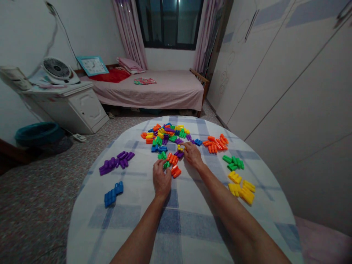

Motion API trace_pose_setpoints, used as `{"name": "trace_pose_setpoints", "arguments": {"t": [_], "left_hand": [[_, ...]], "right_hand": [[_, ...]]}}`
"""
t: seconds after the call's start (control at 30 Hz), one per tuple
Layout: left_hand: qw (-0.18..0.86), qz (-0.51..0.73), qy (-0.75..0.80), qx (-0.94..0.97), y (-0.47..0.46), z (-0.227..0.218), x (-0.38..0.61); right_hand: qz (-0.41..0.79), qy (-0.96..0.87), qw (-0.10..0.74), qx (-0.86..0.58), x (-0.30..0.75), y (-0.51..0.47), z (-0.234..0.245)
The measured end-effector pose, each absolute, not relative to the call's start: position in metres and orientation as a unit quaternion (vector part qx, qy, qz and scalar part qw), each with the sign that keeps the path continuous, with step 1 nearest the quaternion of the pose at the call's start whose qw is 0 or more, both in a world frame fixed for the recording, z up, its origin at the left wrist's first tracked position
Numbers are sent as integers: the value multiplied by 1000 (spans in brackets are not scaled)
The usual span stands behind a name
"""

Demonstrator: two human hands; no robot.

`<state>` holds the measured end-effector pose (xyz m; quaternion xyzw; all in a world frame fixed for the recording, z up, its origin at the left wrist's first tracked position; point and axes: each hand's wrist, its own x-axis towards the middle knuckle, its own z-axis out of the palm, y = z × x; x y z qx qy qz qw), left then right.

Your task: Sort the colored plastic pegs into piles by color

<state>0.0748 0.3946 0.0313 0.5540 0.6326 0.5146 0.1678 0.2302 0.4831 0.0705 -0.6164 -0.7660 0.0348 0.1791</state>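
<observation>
Far left: teal basin point(38, 134) on the floor, white bedside cabinet point(79, 110) with desk fan point(57, 70) on top, blue-framed clock point(92, 66) just past it. Pink-sheeted bed point(154, 93) behind, below the window point(167, 24).

Foreground: round table point(129, 223) with plaid cloth. On it, blue plastic peg blocks point(113, 193) in a short row, purple peg blocks point(115, 163) in a cluster above them, mixed-colour pile point(165, 137) at centre-far.

Left hand point(162, 179): fingers curled down, palm over the cloth, fingertips point(159, 163) just beside green blocks point(162, 156) and near orange blocks point(175, 170). Can't tell if anything's gripped.

Right hand point(193, 154): partly open, fingers reaching left, fingertips point(184, 145) at a small yellow block point(180, 147), purple block point(179, 154) just below. Grip unclear.

Right of hands, sorted groups: orange blocks point(216, 144), green blocks point(233, 162), yellow blocks point(242, 189). White wardrobe point(286, 84) far right
</observation>
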Motion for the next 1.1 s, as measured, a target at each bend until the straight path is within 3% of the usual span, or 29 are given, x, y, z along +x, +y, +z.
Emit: {"name": "trace_pose_setpoints", "arguments": {"t": [0.3,0.77,1.1], "left_hand": [[165,519,627,557,395,30,73],[163,521,624,559,395,31,72],[164,516,626,561,398,29,70]], "right_hand": [[36,-829,83,-552,212,498,77],[-10,-734,216,-644,229,445,86],[-98,-665,98,-734,322,335,86]]}}
